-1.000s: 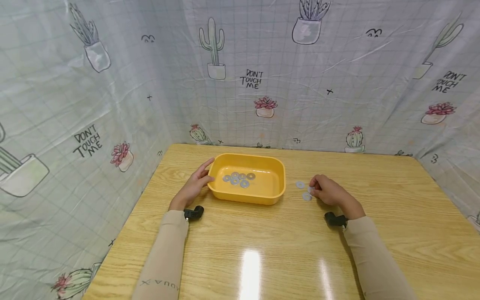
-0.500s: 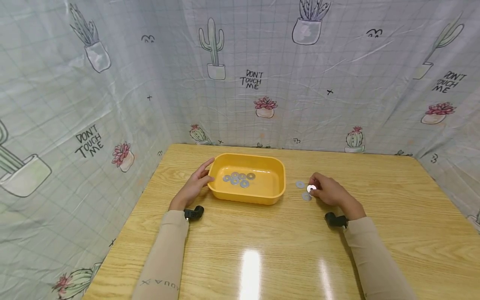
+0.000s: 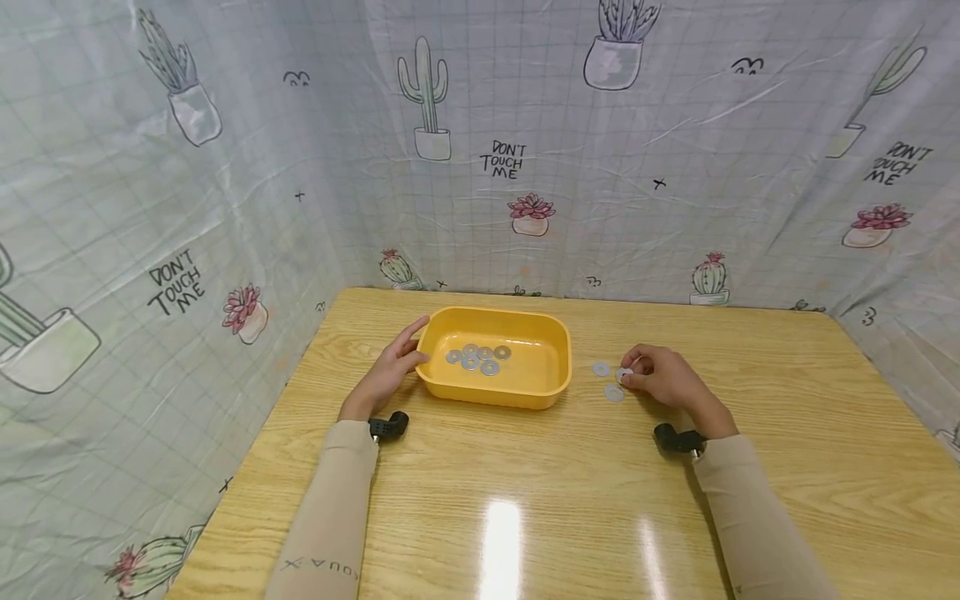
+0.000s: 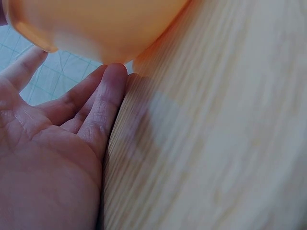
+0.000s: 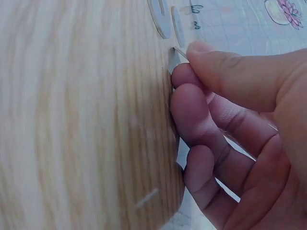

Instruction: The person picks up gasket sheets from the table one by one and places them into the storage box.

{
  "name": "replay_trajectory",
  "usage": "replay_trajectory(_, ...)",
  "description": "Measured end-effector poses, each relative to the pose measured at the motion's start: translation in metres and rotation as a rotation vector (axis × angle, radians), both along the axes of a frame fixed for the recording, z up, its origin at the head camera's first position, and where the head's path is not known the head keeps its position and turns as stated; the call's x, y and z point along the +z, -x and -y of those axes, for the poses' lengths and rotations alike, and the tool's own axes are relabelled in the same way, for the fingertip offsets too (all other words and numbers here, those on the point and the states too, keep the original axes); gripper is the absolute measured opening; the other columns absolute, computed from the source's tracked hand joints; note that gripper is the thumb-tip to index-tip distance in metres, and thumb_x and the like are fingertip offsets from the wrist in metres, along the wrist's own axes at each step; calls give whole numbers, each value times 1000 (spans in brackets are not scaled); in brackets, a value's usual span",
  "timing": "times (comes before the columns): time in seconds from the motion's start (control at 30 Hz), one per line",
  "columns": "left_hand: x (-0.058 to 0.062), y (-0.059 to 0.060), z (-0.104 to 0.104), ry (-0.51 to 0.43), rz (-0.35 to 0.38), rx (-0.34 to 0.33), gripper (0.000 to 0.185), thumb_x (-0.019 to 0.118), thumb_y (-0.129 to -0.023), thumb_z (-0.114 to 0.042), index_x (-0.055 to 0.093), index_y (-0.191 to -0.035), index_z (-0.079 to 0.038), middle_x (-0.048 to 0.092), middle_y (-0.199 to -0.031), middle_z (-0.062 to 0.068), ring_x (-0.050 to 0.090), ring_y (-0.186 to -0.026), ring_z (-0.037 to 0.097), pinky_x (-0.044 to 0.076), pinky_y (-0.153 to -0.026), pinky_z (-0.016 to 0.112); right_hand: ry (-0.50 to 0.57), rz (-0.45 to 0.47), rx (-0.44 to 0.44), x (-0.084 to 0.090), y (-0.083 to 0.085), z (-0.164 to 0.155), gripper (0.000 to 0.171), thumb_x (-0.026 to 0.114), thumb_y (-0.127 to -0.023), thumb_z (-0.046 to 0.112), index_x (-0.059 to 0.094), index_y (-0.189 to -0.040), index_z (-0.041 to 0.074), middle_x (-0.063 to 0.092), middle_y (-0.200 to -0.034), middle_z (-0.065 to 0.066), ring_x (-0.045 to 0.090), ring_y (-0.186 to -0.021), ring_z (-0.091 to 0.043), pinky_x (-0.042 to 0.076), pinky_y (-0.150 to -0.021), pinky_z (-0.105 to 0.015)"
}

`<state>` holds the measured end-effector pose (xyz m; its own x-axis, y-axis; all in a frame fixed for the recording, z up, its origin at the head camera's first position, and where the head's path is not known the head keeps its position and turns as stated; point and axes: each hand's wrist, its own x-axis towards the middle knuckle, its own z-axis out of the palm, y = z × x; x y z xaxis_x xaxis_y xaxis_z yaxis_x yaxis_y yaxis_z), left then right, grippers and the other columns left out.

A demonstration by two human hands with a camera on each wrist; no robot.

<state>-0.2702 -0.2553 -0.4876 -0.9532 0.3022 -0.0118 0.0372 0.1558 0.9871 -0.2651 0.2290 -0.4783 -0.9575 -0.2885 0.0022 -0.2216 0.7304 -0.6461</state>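
Three flat silver metal washers sit beside the right hand (image 3: pixel 663 379): one pinched washer (image 3: pixel 622 375) is gripped between its thumb and curled fingertips (image 5: pixel 189 76), and two loose washers (image 3: pixel 602 368) lie on the wooden table (image 3: pixel 525 483) just beyond those fingertips. The yellow plastic tray (image 3: pixel 551 375) holds six more washers (image 3: pixel 477 358). The left hand (image 3: pixel 386 371) rests with straight, relaxed fingers against the tray's left wall.

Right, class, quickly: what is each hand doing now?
Left hand: open, fingers resting against the yellow tray.
Right hand: pinching a washer.
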Motion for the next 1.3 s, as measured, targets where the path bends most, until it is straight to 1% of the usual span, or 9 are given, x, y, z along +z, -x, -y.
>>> replay_trajectory(0.13, -2, 1, 0, 7, 5, 4, 66, 52, -105, -15, 28, -162, -38, 39, -160, 16, 45, -142, 37, 34, -118, 56, 55, 33, -14, 1, -3, 0, 18, 69, -98, 11, 66, -112, 0, 71, -84, -10, 67, -71, -18, 54, -67, -32)
replay_trajectory(0.27, -2, 1, 0, 14, 4, 6, 66, 53, -105, -16, 30, -160, -42, 40, -160, 15, 47, -141, 35, 36, -118, 55, 93, 34, -22, 2, -5, 0, 20, 66, -99, 9, 65, -116, -1, 72, -85, -12, 68, -70, -19, 54, -65, -31)
replay_trajectory(0.43, -3, 2, 0, 14, -2, 0, 65, 52, -105, -16, 29, -160, -41, 41, -159, 15, 48, -141, 36, 37, -118, 54, 152, 18, -44, 5, -6, 1, 25, 66, -99, 9, 65, -122, -2, 73, -87, -15, 69, -70, -19, 54, -65, -29)
replay_trajectory(0.67, -2, 0, 0, 3, 4, 1, 65, 53, -105, -16, 29, -161, -40, 39, -160, 16, 46, -142, 37, 34, -118, 57, 351, 52, -78, 9, -5, 2, 32, 66, -100, 12, 64, -127, -4, 73, -95, -22, 72, -79, -16, 59, -70, -30)
replay_trajectory(0.7, -1, 0, 0, 3, 4, 4, 65, 53, -105, -16, 29, -161, -40, 38, -160, 16, 45, -142, 37, 34, -118, 57, 379, 58, -77, 11, -5, 3, 34, 66, -100, 13, 63, -128, -4, 74, -96, -21, 72, -80, -16, 60, -71, -30)
replay_trajectory(0.83, -1, -1, 0, 8, 1, 5, 65, 53, -105, -16, 30, -160, -41, 38, -161, 16, 45, -143, 37, 34, -119, 57, 414, 56, -78, 15, -6, 5, 36, 67, -100, 15, 63, -130, -3, 75, -96, -16, 73, -84, -16, 60, -73, -30)
replay_trajectory(1.0, -2, 0, 0, 10, -3, 6, 65, 53, -105, -16, 30, -161, -40, 40, -159, 17, 46, -142, 37, 32, -120, 57, 420, 39, -85, 17, -7, 10, 34, 66, -100, 14, 65, -130, -3, 75, -96, -13, 74, -85, -19, 60, -74, -31)
replay_trajectory(1.13, -2, 0, 1, 13, 1, 8, 66, 53, -105, -16, 30, -161, -40, 38, -160, 17, 45, -143, 37, 32, -120, 57, 469, 36, -87, 17, -7, 15, 35, 66, -100, 13, 64, -130, -4, 75, -91, -2, 73, -83, -13, 60, -74, -29)
replay_trajectory(1.3, -3, 0, 1, 13, 1, 9, 65, 54, -105, -16, 30, -160, -41, 39, -160, 16, 45, -142, 38, 32, -121, 57, 583, 32, -70, 17, -7, 20, 39, 65, -100, 11, 60, -133, -9, 73, -88, 12, 74, -82, -8, 59, -74, -25)
